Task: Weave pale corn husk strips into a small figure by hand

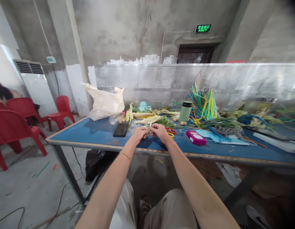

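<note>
The pale husk strip looks papery and matt. The table has a smooth blue top with a metal leg; beyond it stands a perforated metal screen. The far-left bag is crinkled plastic, the left chair smooth red plastic, the far wall rough cement.

One head-worn camera looks forward and down over the hands and table.

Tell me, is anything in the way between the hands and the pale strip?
Nothing visible: the left hand and right hand both seem to be pinching the pale strip. The corn lies beyond them, not in between.
</note>
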The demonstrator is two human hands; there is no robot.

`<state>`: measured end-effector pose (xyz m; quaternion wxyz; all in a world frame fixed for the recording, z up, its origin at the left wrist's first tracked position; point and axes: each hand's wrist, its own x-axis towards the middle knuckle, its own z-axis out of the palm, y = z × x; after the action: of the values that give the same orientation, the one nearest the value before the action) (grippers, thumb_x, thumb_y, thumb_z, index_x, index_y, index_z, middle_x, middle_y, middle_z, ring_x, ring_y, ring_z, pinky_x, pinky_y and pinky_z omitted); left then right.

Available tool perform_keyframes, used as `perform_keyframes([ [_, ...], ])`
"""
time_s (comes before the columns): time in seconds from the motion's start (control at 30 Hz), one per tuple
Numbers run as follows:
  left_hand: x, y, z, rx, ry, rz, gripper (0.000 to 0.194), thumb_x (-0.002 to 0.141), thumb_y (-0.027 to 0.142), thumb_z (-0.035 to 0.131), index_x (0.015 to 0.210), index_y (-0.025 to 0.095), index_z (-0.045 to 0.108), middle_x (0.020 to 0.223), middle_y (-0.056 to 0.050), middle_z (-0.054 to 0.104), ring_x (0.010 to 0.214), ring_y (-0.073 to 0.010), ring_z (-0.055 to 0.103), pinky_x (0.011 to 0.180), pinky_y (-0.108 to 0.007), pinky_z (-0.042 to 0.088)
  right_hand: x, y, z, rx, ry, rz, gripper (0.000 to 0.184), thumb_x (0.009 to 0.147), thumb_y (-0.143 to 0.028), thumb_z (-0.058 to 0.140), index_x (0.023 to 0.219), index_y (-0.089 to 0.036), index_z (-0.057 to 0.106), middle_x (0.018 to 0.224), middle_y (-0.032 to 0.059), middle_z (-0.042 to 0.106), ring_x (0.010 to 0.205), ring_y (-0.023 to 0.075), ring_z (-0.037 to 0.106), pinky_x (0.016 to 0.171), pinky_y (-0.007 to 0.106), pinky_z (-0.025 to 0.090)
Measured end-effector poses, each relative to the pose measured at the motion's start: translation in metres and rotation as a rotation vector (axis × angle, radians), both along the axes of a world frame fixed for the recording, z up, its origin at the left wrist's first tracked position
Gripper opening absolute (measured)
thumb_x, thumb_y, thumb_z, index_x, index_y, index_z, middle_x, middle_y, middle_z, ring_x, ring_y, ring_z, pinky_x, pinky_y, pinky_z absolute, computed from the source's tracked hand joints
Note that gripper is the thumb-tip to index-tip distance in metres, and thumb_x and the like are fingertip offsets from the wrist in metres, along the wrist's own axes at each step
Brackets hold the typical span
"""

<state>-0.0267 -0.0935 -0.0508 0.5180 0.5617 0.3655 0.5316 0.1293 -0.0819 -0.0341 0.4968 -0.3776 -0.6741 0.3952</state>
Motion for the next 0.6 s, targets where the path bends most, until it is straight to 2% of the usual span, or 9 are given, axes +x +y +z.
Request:
perform_keyframes([
  [0.27,-0.0008,0.0006,-0.0009,0.027,0.027,-0.017,0.025,0.065,0.023,0.075,0.052,0.014,0.056,0.047,0.000,0.051,0.041,-0.0054,0.039,0.044,-0.022,0.023,-0.0004,0.0042,-0.0027,-0.017,-0.014,-0.014,0.033,0.067,-0.046,0.079,0.066,-0.020,0.060,0.055,-0.0016,0.062,0.047,0.0125,0.056,0.045,0.024,0.046],
  [0.6,-0.0012,-0.0022,0.0018,0.042,0.066,-0.021,0.023,0.066,0.021,0.074,0.052,0.013,0.058,0.048,-0.002,0.053,0.042,-0.0058,0.040,0.045,-0.022,0.026,0.0000,0.0046,-0.0036,-0.014,-0.023,-0.021,0.033,0.067,-0.046,0.079,0.065,-0.020,0.059,0.056,-0.0008,0.063,0.046,0.0134,0.056,0.044,0.025,0.045],
])
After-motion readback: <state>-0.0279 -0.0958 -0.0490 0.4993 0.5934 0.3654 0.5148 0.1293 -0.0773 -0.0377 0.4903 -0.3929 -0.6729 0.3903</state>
